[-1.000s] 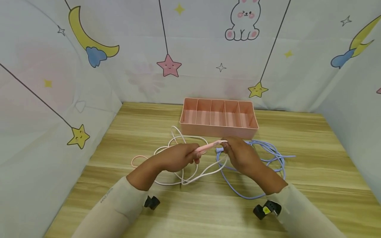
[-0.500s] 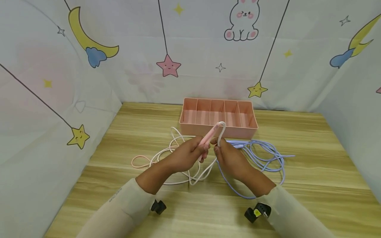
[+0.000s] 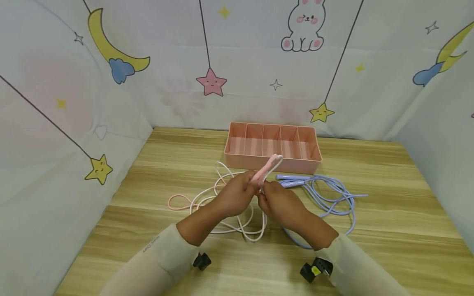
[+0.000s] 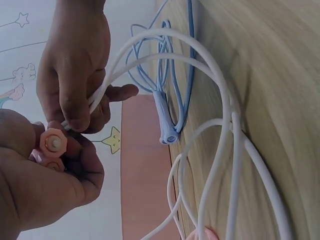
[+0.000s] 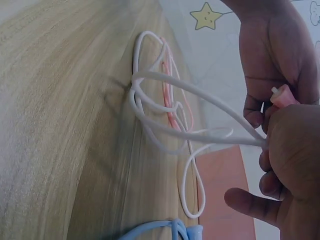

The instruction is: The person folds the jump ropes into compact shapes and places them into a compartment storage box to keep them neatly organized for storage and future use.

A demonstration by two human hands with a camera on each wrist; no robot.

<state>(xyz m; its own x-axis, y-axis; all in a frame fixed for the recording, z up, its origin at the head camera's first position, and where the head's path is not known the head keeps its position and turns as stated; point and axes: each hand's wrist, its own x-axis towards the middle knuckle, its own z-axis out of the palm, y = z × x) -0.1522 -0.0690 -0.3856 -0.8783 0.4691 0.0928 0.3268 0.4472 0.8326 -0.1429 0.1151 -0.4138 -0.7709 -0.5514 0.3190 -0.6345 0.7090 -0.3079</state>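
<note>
My left hand [image 3: 235, 195] grips the pink handles [image 3: 266, 167] of a jump rope, tilted up with their tips toward the box. Two octagonal handle ends [image 4: 53, 142] stick out of that fist in the left wrist view. Close against it, my right hand [image 3: 283, 203] holds the rope's white cord [image 5: 200, 102], fingers curled round two strands. From the handle tips the cord folds back down along the handles. Below the hands, the rest of it hangs and spreads in loose loops over the table.
A blue jump rope [image 3: 348, 193] lies loosely coiled on the right, its handles [image 3: 292, 177] near my right hand. Behind stands a pink box [image 3: 272, 163] with several compartments. A pink cord loop [image 3: 177, 202] lies at left on the wooden table [image 3: 400, 197]. Printed cloth [image 3: 252, 49] walls the back and sides.
My right hand has come in from the handle tips and down beside my left hand, drawing the cord back along the handles. The handles have swung from nearly level to a steeper tilt.
</note>
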